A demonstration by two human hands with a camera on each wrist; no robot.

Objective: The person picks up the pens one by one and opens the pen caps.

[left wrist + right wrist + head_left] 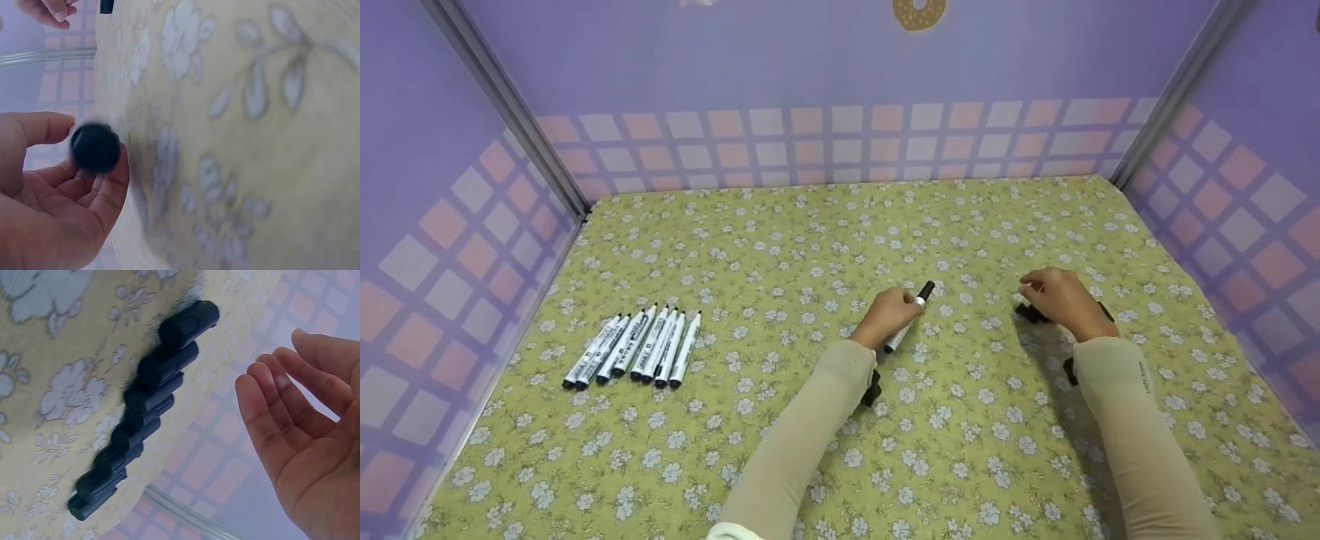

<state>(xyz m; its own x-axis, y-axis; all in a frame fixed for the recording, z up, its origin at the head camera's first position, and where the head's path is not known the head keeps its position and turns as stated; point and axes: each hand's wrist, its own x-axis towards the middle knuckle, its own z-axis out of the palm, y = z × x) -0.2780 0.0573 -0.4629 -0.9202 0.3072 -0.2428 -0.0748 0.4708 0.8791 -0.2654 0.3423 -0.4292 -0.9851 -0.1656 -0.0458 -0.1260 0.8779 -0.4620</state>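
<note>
My left hand [887, 315] pinches a whiteboard marker [907, 334], white-bodied with a wide black cap pointing up and to the right. In the left wrist view the round black end of the marker [95, 147] sits between thumb and fingers, just over the cloth. My right hand [1061, 300] holds nothing; its fingers are loosely bent in the right wrist view. Beside and below that hand lies a staggered row of several black marker caps [152, 391], mostly hidden by the hand in the head view, where a few caps [1030, 313] show.
Several white markers [634, 349] lie side by side at the left, thin dark tips pointing away. A yellow flowered cloth [780, 247] covers the table. Purple walls with a checked band [840, 142] close off the back and both sides.
</note>
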